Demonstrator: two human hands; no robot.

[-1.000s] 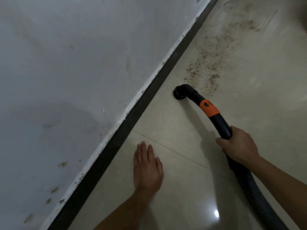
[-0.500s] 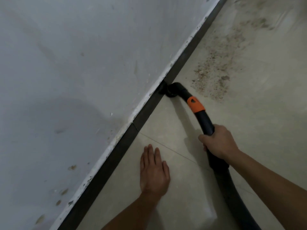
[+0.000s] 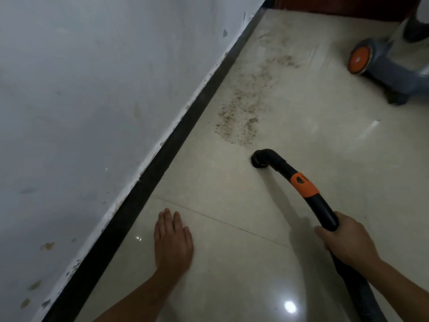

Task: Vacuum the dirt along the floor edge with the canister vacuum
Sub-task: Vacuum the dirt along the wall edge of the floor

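Note:
My right hand (image 3: 346, 240) grips the black vacuum hose handle (image 3: 322, 208), which carries an orange collar (image 3: 304, 185). The curved black nozzle end (image 3: 261, 160) points down at the beige tiled floor, just below a patch of brown dirt (image 3: 241, 117). That dirt spreads up the floor not far from the dark baseboard (image 3: 176, 140). My left hand (image 3: 173, 240) rests flat on the tile, fingers straight, between the baseboard and the hose. The ribbed hose (image 3: 362, 296) runs off behind my right wrist.
The canister vacuum (image 3: 390, 66), grey-blue with an orange wheel (image 3: 359, 59), stands at the top right. A scuffed white wall (image 3: 92, 112) fills the left side. A tile seam (image 3: 220, 220) crosses the floor in front of my left hand.
The nozzle has pulled away from the baseboard and moved right onto open floor just below the dirt. The view has tilted up, bringing the canister into sight. My left hand stays flat.

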